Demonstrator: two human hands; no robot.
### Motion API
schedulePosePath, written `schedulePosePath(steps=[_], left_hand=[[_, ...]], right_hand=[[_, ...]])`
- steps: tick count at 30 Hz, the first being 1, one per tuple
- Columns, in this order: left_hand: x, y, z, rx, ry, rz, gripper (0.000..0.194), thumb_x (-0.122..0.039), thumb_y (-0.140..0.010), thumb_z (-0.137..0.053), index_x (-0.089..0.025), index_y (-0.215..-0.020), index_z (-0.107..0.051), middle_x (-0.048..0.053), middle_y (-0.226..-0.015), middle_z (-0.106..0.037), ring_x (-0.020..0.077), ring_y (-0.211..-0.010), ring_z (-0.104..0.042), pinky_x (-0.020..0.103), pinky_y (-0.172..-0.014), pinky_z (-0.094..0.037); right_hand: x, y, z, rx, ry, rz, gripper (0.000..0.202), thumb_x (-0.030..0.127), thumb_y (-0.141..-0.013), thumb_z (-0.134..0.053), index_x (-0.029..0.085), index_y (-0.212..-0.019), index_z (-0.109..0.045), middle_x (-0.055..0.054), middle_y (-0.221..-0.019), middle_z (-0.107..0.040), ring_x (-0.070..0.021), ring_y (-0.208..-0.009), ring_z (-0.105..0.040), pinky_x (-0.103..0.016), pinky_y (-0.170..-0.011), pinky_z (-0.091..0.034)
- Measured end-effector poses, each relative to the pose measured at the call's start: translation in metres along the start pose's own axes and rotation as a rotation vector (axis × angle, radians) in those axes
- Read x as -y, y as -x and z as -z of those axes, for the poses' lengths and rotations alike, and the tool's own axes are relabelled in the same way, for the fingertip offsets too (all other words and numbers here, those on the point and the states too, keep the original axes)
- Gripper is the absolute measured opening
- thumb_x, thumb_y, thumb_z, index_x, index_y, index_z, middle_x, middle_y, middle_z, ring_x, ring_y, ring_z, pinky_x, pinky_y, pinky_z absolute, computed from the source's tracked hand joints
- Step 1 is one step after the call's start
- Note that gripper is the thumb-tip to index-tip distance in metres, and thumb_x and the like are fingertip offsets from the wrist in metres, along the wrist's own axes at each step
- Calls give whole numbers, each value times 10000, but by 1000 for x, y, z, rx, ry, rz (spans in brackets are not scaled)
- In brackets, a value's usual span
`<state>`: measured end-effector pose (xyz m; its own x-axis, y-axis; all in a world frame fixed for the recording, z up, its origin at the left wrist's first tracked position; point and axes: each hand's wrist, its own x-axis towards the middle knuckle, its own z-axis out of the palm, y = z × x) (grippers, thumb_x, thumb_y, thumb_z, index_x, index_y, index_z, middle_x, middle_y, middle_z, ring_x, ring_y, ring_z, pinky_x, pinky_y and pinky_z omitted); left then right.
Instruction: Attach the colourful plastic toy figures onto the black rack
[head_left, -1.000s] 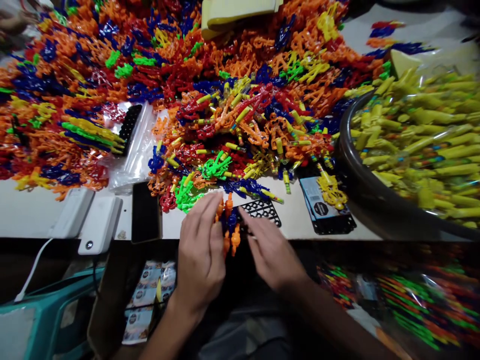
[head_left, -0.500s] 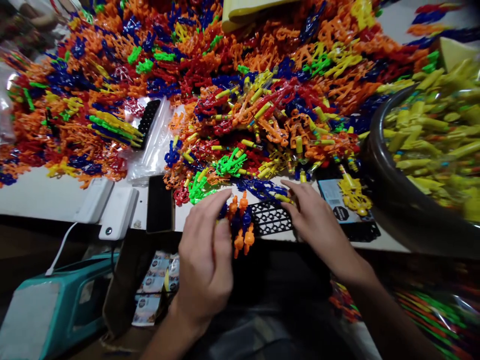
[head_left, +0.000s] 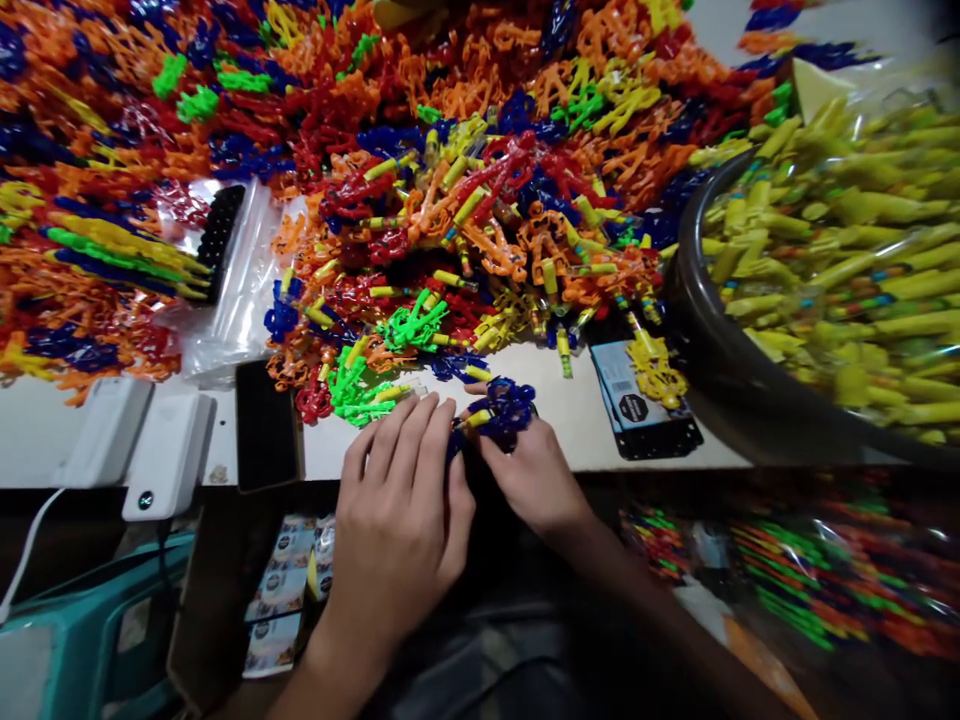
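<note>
My right hand (head_left: 536, 480) is closed on a bundle of dark blue plastic figures (head_left: 510, 405) with a short yellow tube (head_left: 478, 418) attached. It holds the bundle just above the table's front edge. Right beside it, my left hand (head_left: 405, 490) is bent with its fingers together, the fingertips close to the yellow end of the bundle. What lies inside the left palm is hidden behind the fingers. Beyond the left fingertips lie green figures (head_left: 356, 390) with yellow tubes, at the near edge of a big pile of coloured figures (head_left: 480, 230).
A dark round tub (head_left: 697, 300) of yellow wrapped tubes stands at right. Beside it lie a printed card (head_left: 619, 385) and a black perforated sheet (head_left: 660, 440). At left are clear bags (head_left: 240, 300), a black phone (head_left: 266, 425) and two white power banks (head_left: 169, 455). A teal stool (head_left: 82, 620) stands below.
My right hand has moved left and taken up the blue bundle, meeting my left hand. The orange and blue figures at my left hand and the black grid sheet between the hands no longer show.
</note>
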<state>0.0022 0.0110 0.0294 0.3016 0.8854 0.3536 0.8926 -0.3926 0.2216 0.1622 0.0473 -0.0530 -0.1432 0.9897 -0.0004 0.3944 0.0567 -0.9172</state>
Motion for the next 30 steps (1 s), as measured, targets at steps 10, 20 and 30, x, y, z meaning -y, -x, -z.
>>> schedulePosePath(steps=[10, 20, 30], left_hand=[[-3, -1, -1, 11, 25, 32, 421, -148, -1026, -499, -42, -1423, -589, 195, -1430, -703, 322, -1364, -622, 443, -1173, -389], [-3, -1, -5, -11, 24, 40, 424, -134, -1021, -493, -31, -1420, -593, 200, -1421, -706, 319, -1345, -625, 441, -1168, -374], [-2, -2, -4, -6, 58, 61, 386, -220, -1075, -519, -90, -1432, -583, 164, -1412, -703, 307, -1338, -621, 435, -1142, -383]], right_hand=[[-7, 7, -3, 47, 438, 410, 651, 79, -985, -473, 159, -1628, -407, -159, -1223, -699, -285, -1043, -699, -426, -954, -631], [0, 1, -1, 161, 551, 375, 624, 57, -979, -443, 109, -1600, -414, -167, -1220, -690, -292, -1044, -664, -443, -955, -605], [5, -46, 13, 12, 740, 219, 508, 82, -997, -504, 144, -1501, -527, -164, -1155, -694, -337, -1108, -635, -468, -907, -560]])
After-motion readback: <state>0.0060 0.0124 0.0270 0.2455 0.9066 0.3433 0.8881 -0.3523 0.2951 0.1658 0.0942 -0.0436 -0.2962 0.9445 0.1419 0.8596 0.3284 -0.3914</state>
